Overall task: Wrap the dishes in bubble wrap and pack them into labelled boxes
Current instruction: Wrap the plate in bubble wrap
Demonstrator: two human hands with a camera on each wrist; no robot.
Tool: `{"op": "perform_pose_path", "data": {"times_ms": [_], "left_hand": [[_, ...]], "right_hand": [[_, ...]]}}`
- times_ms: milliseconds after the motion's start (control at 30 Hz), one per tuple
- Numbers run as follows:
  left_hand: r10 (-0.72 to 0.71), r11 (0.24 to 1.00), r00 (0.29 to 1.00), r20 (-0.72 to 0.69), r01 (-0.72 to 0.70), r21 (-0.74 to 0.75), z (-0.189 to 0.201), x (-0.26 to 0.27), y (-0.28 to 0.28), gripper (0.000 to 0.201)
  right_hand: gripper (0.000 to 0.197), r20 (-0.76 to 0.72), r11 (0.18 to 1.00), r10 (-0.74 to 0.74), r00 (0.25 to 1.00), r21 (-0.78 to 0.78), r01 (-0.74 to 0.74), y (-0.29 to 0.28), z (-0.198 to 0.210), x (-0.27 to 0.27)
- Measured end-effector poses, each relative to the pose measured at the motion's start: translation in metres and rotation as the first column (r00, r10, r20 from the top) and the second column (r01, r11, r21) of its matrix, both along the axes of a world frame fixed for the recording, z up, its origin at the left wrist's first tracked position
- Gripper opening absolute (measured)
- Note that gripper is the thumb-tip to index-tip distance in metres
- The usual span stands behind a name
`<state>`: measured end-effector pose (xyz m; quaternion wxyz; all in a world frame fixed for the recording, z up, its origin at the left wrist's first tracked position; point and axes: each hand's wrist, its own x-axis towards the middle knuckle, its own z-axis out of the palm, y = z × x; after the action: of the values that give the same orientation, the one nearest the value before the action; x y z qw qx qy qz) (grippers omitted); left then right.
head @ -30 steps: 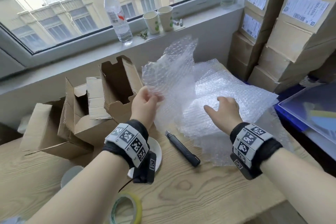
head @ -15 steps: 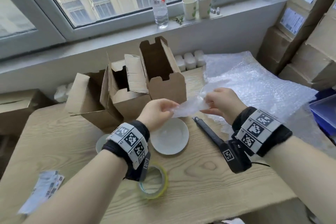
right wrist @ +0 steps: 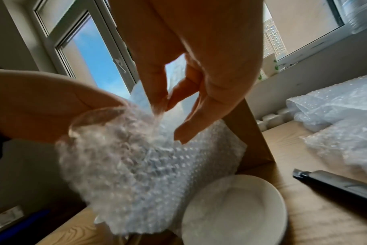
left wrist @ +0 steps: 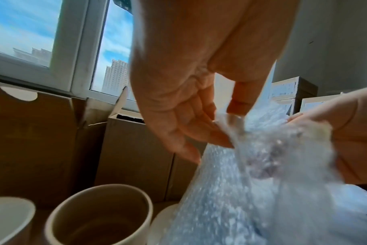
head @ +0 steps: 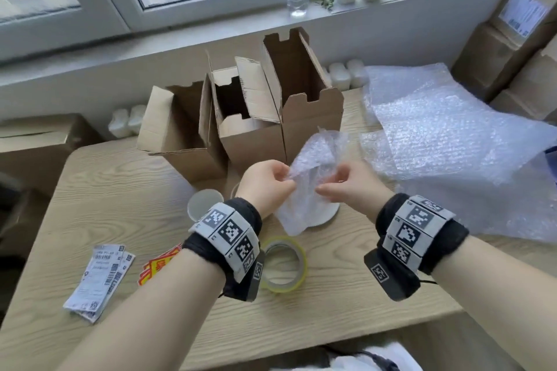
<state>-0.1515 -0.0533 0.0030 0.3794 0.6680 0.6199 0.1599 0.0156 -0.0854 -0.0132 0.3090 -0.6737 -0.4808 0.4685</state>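
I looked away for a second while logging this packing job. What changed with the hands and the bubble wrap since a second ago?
The left hand and right hand left the big bubble wrap sheet and came together over the white plate, both now pinching a small bubble wrap piece and spreading it. The boxes, tape roll and big sheet stayed put.

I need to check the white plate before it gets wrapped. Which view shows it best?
The right wrist view: the white plate lies nearly whole on the table, only its left edge under the bubble wrap piece. The head view shows just a rim sliver; the left wrist view a blurred edge.
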Motion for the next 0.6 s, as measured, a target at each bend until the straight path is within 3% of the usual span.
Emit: {"op": "perform_pose_path", "data": {"times_ms": [100,167,233,333,400,433,533,600], "left_hand": [[0.103,0.99,0.992,-0.07,-0.096,0.099,-0.012,-0.018,0.004,0.013],[0.148,0.986,0.988,-0.044,-0.144,0.079,-0.019,-0.026,0.006,0.009],[0.167,0.985,0.986,-0.016,-0.167,0.035,-0.025,-0.028,0.006,0.008],[0.198,0.98,0.98,0.022,-0.198,-0.015,-0.031,-0.025,0.005,0.007],[0.226,0.974,0.973,0.04,-0.225,-0.033,-0.036,-0.02,0.003,0.011],[0.239,0.971,0.97,0.041,-0.237,-0.041,-0.038,-0.018,0.002,0.013],[0.261,0.962,0.965,0.022,-0.258,-0.086,-0.043,-0.011,-0.003,0.013],[0.301,0.947,0.953,0.017,-0.297,-0.124,-0.047,-0.009,-0.006,0.005]], "right_hand": [[0.014,-0.063,0.992,-0.122,0.991,-0.038,0.12,0.0,-0.011,0.004],[0.026,-0.091,0.984,-0.167,0.982,-0.071,0.16,0.0,-0.018,0.007],[0.026,-0.149,0.981,-0.177,0.973,-0.111,0.162,0.001,-0.024,0.01],[0.044,-0.335,0.933,-0.336,0.881,-0.243,0.263,0.011,-0.037,0.018],[0.044,-0.322,0.883,-0.438,0.839,-0.329,0.335,0.019,-0.048,0.024],[0.032,-0.274,0.868,-0.45,0.85,-0.356,0.345,0.023,-0.057,0.027],[0.014,-0.123,0.844,-0.383,0.916,-0.451,0.292,0.029,-0.085,0.028],[0.01,-0.125,0.836,-0.351,0.928,-0.489,0.25,0.031,-0.1,0.026]]}}
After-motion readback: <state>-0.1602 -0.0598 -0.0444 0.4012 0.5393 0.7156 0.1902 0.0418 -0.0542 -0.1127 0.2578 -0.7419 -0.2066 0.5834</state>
